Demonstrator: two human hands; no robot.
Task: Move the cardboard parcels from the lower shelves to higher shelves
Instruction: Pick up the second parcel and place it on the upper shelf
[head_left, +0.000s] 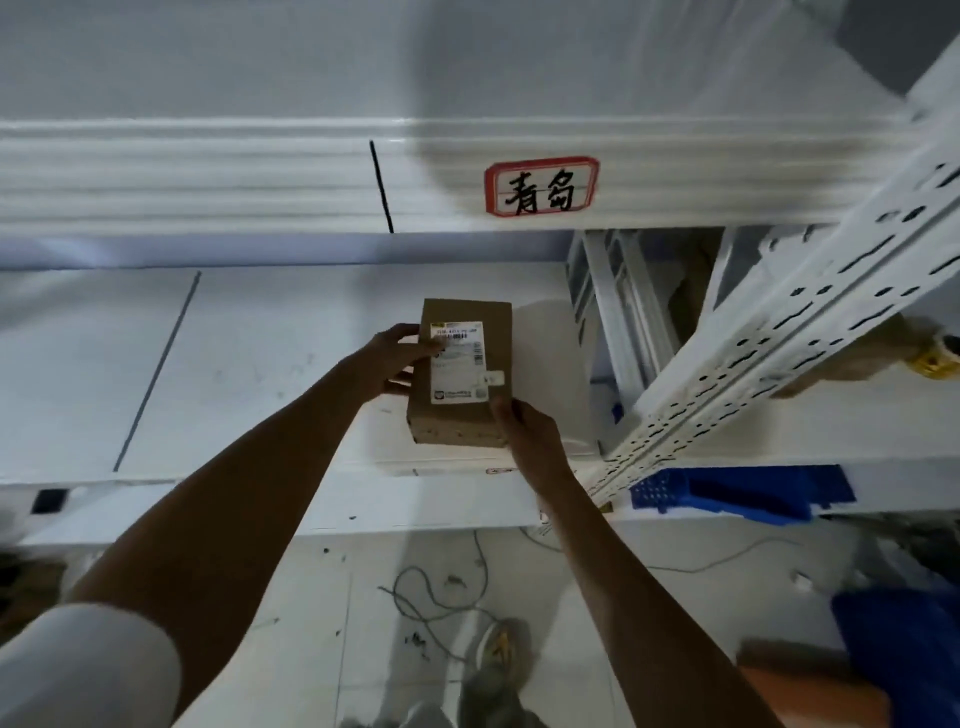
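A small brown cardboard parcel (470, 421) with a white shipping label on top is in the middle of the view, at the front of a white shelf (249, 364). My left hand (392, 361) grips its left side, thumb on the label. My right hand (530, 428) holds its near right corner. I cannot tell whether the parcel rests on the shelf or hangs just above it.
Above is a higher white shelf beam (208, 176) bearing a red-framed handwritten label (542, 187). A perforated white upright (789, 332) slants down at the right. A blue plastic crate (737, 491) sits lower right. Loose cables (441, 592) lie on the tiled floor.
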